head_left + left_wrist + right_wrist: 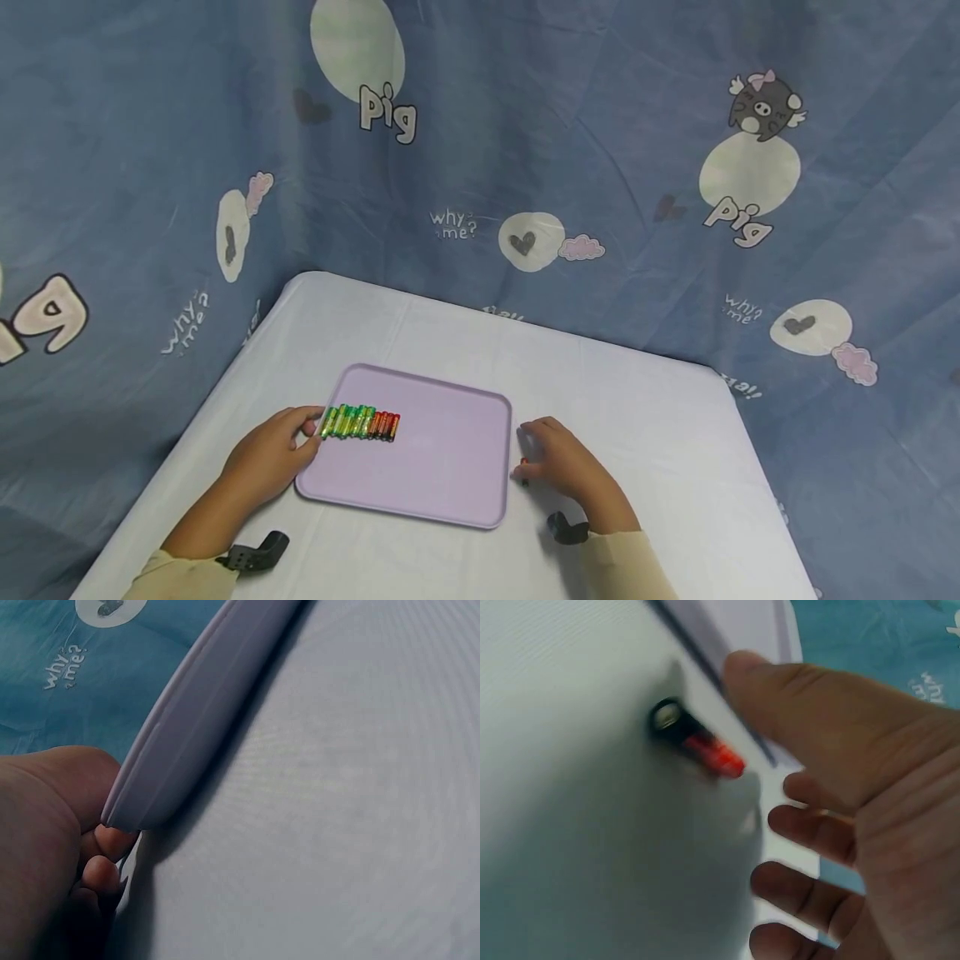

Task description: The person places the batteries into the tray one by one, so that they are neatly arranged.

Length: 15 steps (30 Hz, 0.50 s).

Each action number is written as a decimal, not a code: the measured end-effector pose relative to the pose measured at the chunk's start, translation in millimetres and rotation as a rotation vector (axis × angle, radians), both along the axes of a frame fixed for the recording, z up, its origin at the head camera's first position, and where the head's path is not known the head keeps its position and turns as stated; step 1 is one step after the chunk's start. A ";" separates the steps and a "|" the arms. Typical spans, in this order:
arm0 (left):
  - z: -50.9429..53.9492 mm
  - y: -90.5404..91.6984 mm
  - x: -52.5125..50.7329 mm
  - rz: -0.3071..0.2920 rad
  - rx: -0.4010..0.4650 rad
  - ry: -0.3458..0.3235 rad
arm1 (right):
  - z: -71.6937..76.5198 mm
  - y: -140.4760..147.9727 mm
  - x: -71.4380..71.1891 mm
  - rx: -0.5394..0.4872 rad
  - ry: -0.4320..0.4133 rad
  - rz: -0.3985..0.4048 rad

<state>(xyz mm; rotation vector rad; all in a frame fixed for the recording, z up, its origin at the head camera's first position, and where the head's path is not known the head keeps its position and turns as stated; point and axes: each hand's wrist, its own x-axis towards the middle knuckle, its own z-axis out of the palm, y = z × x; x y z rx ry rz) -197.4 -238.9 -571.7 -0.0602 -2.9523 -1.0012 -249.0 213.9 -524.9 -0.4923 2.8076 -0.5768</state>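
Observation:
On the lilac tray [442,450], green batteries [348,422] and red-and-black batteries [384,426] lie side by side in one row. My left hand [266,454] holds the tray's left edge, thumb and forefinger over the rim by the row's green end. In the left wrist view, other fingertips [103,874] curl outside the tray wall [191,742]. My right hand [566,462] hovers right of the tray, fingers spread apart. A single red-and-black battery [705,746] is on the table beside its thumb; the hand does not grip it.
A white cloth [637,400] covers the table under the tray. Behind and around it hangs a blue printed curtain [525,125]. Dark wrist devices [258,552] show at both sleeves.

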 end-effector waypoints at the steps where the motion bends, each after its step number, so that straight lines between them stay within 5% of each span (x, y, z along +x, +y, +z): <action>1: -0.2 0.0 -0.1 0.000 -0.001 0.000 | -0.7 1.8 1.5 -0.012 -0.003 0.003; 15: -2.1 -0.6 -0.5 0.006 -0.001 0.000 | -9.2 12.0 19.7 -0.091 0.023 0.077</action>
